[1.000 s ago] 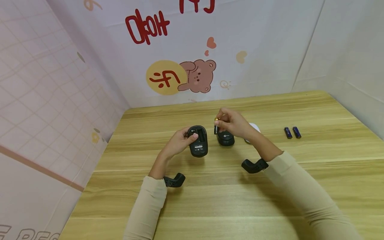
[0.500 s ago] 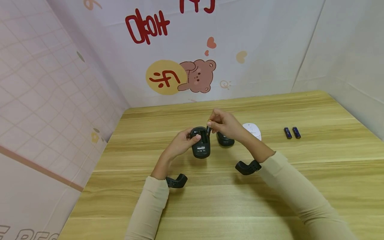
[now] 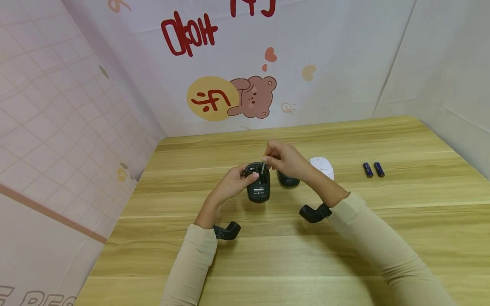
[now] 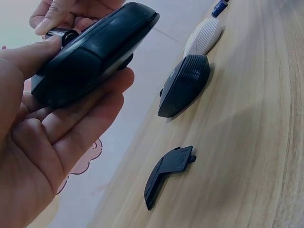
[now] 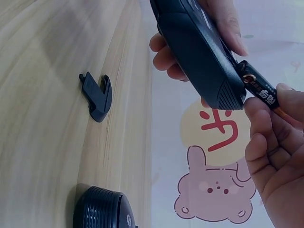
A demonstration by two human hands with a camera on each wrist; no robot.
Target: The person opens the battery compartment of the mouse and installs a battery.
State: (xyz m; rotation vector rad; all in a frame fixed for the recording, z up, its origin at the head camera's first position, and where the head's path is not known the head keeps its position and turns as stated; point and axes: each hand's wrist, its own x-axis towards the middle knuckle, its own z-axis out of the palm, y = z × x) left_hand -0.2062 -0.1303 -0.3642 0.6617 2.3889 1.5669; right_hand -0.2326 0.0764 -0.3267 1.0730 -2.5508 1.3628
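Note:
My left hand (image 3: 229, 185) holds a black computer mouse (image 3: 258, 195) above the table, its underside up and battery compartment uncovered, thumb across the underside. My right hand (image 3: 287, 160) pinches a black battery with a copper end (image 5: 260, 85) between thumb and fingers. The battery stands tilted, its lower end at the compartment. In the right wrist view that end meets the mouse's underside. A loose black battery cover (image 4: 168, 168) lies on the wood in both wrist views; in the head view it is hidden.
Behind my right hand, a second black mouse (image 3: 289, 181) rests on the wooden table (image 3: 268, 259). A white mouse (image 3: 324, 166) lies to its right. Further right are two blue batteries (image 3: 373, 169) side by side. A printed white wall (image 3: 325, 102) stands behind the table.
My right hand has brought the battery leftward, from over the second mouse to the held mouse's compartment. The held mouse has shifted slightly right. More of the white mouse shows.

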